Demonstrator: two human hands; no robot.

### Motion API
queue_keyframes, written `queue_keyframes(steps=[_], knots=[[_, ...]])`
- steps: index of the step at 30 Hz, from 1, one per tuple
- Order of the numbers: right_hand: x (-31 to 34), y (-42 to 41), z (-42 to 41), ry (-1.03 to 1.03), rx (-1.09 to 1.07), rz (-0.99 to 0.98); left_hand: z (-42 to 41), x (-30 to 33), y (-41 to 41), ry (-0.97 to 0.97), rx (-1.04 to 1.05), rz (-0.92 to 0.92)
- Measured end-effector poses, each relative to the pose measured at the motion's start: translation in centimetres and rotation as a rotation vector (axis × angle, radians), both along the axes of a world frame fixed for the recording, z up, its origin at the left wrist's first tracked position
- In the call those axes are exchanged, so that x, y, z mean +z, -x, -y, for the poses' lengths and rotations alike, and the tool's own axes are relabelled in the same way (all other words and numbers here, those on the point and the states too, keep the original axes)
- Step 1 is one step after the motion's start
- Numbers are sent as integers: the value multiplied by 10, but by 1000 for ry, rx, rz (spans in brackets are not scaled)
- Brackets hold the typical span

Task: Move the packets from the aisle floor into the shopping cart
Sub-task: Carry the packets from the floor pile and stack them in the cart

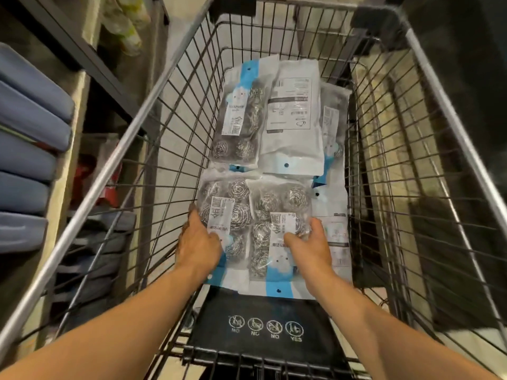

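The left hand [199,239] reaches down into the shopping cart [153,105], its fingers curled round the left edge of the near-left packet [223,212] of steel scourers, thumb lying on the clear front; the right hand [308,244] grips the near-right packet [277,223] in the same way, thumb across its white label and fingers wrapped over its right edge. These two packets lie side by side, touching, on top of other packets in the near half of the basket. Beyond them, in the far half, a far-left packet [241,116] lies face up with its scourers showing, and just beside it a white packet [295,116] lies back up, showing a barcode and small print; further packets peep out under its right side. Below the forearms sits the cart's black child-seat flap [263,325] with four white symbols. Left of the cart, shelves hold stacked blue items [30,133]
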State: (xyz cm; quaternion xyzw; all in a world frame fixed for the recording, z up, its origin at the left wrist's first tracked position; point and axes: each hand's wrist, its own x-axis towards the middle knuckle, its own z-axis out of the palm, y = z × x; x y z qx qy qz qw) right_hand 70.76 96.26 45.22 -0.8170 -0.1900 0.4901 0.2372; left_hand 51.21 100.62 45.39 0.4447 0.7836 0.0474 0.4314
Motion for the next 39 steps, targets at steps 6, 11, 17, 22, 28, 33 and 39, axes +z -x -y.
queue_keyframes(steps=[6, 11, 17, 22, 28, 33, 39], knots=[[4, 12, 3, 53, 239, 245, 8, 6, -14, 77, -124, -113], [19, 8, 6, 44, 263, 315, 10, 25, -7, 65, -242, -84], [93, 15, 29, -38, 326, 252, 27, 91, 12, 7, -331, 54], [172, 18, 68, -19, 374, 89, 65, 163, 30, 33, -247, 198], [263, 29, 143, -40, 360, 38, 118, 240, 58, 23, -49, 319], [335, 35, 188, -154, 235, -16, 160, 289, 83, -38, 58, 377], [371, 15, 202, -273, 294, -26, 190, 330, 68, -121, 165, 507]])
